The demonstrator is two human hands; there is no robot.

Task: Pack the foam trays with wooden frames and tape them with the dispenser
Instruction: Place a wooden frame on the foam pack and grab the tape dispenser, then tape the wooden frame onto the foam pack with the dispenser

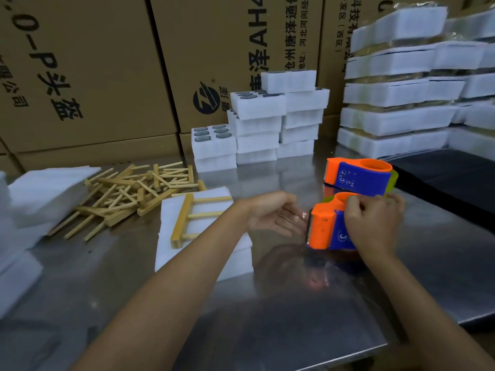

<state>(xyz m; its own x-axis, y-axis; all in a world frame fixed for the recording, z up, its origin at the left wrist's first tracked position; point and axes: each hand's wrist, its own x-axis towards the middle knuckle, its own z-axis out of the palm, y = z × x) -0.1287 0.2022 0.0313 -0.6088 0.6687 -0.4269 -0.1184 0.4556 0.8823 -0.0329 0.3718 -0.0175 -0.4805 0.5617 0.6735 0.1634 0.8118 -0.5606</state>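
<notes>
Steel table [308,330] took up most of the view, w/ cardboard boxes [88,76] stacked behind. Taped foam packs [396,97] were piled far right; foam trays [257,121] stacked at back centre. Loose wooden sticks [128,194] lay heaped at left. Just beside them a wooden frame [192,218] sat on a foam sheet stack [203,236]. A spare dispenser [359,175] stood behind. Right hand [375,223] gripped the near tape dispenser [325,228], fingers curled over its top. Left hand [270,212] was open, palm up, fingers by the blade, holding nothing.
</notes>
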